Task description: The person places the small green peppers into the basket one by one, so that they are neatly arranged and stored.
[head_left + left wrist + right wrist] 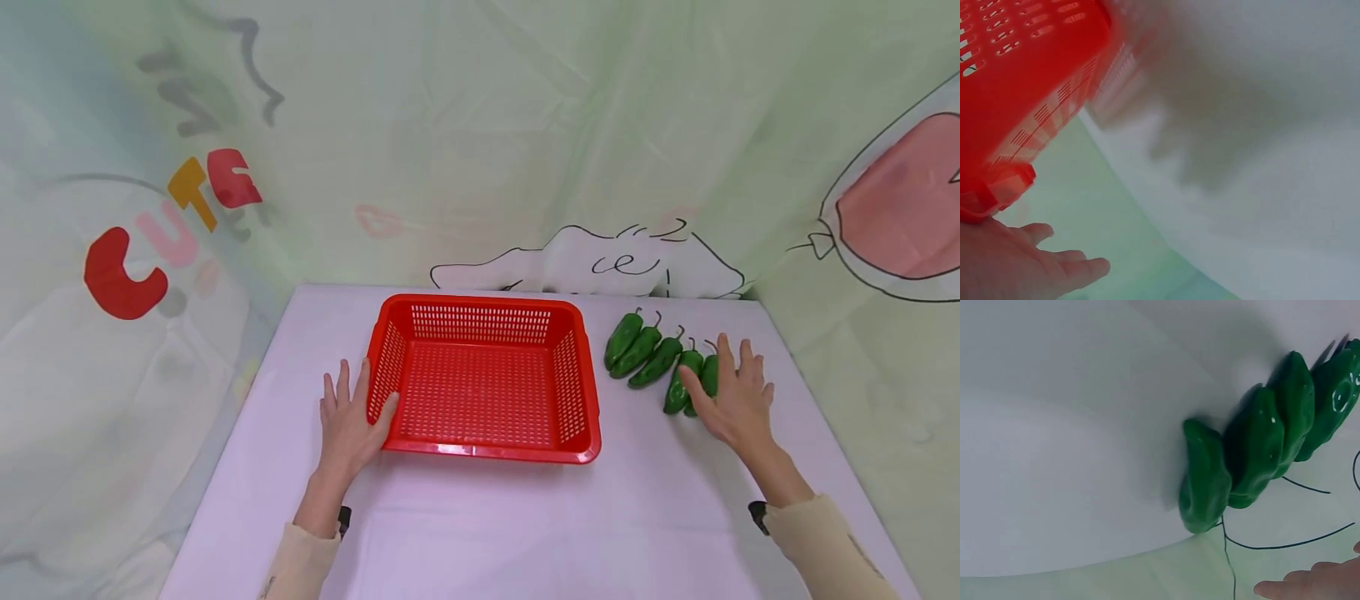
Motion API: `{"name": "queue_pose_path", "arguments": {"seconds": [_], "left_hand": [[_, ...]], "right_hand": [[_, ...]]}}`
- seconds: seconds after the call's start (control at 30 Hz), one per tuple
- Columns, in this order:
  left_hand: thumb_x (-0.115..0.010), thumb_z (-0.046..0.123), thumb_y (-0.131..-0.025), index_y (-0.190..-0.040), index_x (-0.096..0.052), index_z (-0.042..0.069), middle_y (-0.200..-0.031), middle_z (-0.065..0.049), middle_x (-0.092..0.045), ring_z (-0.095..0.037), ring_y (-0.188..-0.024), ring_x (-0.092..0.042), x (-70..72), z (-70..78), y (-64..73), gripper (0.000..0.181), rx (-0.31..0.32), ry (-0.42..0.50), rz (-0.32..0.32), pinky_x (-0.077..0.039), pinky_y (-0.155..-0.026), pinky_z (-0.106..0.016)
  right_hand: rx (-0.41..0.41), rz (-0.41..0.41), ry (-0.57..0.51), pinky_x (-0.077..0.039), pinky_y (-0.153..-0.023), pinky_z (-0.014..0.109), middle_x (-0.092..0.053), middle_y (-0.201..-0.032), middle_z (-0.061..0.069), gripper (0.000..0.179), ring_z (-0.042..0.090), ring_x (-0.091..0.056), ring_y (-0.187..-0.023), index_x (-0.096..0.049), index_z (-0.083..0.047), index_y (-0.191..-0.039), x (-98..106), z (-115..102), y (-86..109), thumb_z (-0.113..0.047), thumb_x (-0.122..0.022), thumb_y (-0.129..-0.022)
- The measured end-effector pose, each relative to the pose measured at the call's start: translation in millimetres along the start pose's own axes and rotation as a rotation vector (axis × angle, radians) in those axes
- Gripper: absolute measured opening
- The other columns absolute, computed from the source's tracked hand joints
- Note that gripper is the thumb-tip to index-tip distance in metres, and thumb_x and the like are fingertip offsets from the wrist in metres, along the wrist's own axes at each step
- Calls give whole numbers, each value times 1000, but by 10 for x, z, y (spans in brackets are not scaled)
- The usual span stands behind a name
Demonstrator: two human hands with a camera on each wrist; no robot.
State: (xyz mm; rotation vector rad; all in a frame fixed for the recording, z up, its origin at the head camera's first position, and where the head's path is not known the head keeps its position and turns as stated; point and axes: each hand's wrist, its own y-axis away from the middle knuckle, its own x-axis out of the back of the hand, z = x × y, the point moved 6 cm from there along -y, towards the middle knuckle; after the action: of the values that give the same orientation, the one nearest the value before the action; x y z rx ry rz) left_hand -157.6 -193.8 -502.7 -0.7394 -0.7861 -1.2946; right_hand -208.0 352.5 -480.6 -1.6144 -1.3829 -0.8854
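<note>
A red plastic basket (pixel 487 452) with slotted walls and a mesh floor sits on the table, with nothing inside it. My left hand (pixel 351 429) is at its left side, fingers spread and straight, thumb by the front left corner of the rim. In the left wrist view, that hand (pixel 1022 265) lies close against the basket (pixel 1029 81); whether it touches is hard to tell. Several green peppers (pixel 656 363) lie in a slanting row to the right. Over the row's right end hovers my right hand (pixel 735 404), fingers extended, holding nothing and partly hiding the last pepper (pixel 709 375).
A white cloth-covered table (pixel 480 533) carries everything. Behind it and along both sides hangs a pale green printed curtain (pixel 480 150), with letters at the left and a balloon picture at the right. Each wrist wears a dark band.
</note>
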Motion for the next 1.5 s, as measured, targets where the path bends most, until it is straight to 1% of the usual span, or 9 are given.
{"name": "queue_pose_path", "arguments": {"seconds": [0.27, 0.4, 0.53, 0.7, 0.93, 1.03, 1.17, 1.3, 1.5], "left_hand": [[-57, 43, -95, -158, -21, 12, -163, -19, -11, -41, -149, 2, -22, -42, -1, 79, -37, 81, 11, -10, -115, -66], [-60, 39, -94, -158, -24, 14, -163, -16, -15, -41, -149, -2, -37, -73, 19, 77, -37, 169, 28, -15, -113, -68], [-60, 33, -95, -157, -26, 17, -163, -13, -18, -42, -148, -7, -56, -112, 48, 73, -18, 283, 41, -20, -110, -70], [-59, 28, -96, -157, -29, 19, -162, -12, -22, -42, -147, -12, -85, -145, 49, 68, 3, 419, 48, -23, -109, -70], [-57, 24, -99, -157, -28, 25, -161, -7, -26, -31, -145, -27, -143, -182, 53, 65, 76, 630, -5, -39, -107, -56], [-57, 20, -99, -157, -29, 25, -160, -8, -29, -31, -142, -32, -160, -189, 52, 64, 82, 727, -21, -41, -105, -54], [-57, 15, -99, -156, -31, 24, -159, -10, -30, -32, -141, -34, -179, -199, 46, 63, 79, 802, -28, -41, -105, -54], [-57, 15, -99, -155, -32, 24, -158, -7, -32, -30, -140, -35, -194, -212, 48, 63, 81, 827, -29, -43, -105, -45], [-57, 14, -99, -155, -33, 26, -158, -4, -32, -28, -139, -36, -200, -216, 58, 62, 79, 852, -26, -44, -95, -18]], "right_hand": [[-59, 47, -61, -6, -99, 83, 0, -155, 39, 83, 65, -1, -137, -5, 1, -156, 31, 235, 56, -52, -38, -101], [-98, 76, -122, -9, -100, 82, -2, -154, 42, 79, 66, -4, -136, -8, 5, -155, 24, 374, 97, -46, -39, -102], [-154, 76, -203, -10, -106, 77, -4, -152, 44, 74, 60, -4, -140, -8, 8, -154, -10, 505, 152, -35, -39, -103], [-269, 96, -297, -9, -115, 64, -11, -154, 40, 67, 53, -6, -144, -10, 8, -153, -17, 663, 225, -28, -37, -104], [-494, 58, -360, -11, -118, 58, -9, -158, 33, 69, 50, -8, -145, -8, 3, -155, -69, 876, 321, -35, -31, -103], [-551, 36, -367, -11, -117, 59, -7, -158, 32, 70, 50, -7, -145, -6, 2, -156, -96, 949, 338, -37, -30, -103], [-574, 36, -376, -11, -117, 59, -7, -159, 31, 71, 50, -6, -145, -5, 1, -156, -105, 1001, 338, -39, -30, -103], [-589, 50, -376, -10, -118, 57, -8, -159, 30, 71, 48, -6, -146, -7, 1, -156, -86, 1018, 332, -38, -31, -103], [-610, 60, -382, -14, -118, 55, -11, -158, 31, 69, 48, -12, -145, -9, 1, -156, -64, 996, 332, -36, -31, -103]]}}
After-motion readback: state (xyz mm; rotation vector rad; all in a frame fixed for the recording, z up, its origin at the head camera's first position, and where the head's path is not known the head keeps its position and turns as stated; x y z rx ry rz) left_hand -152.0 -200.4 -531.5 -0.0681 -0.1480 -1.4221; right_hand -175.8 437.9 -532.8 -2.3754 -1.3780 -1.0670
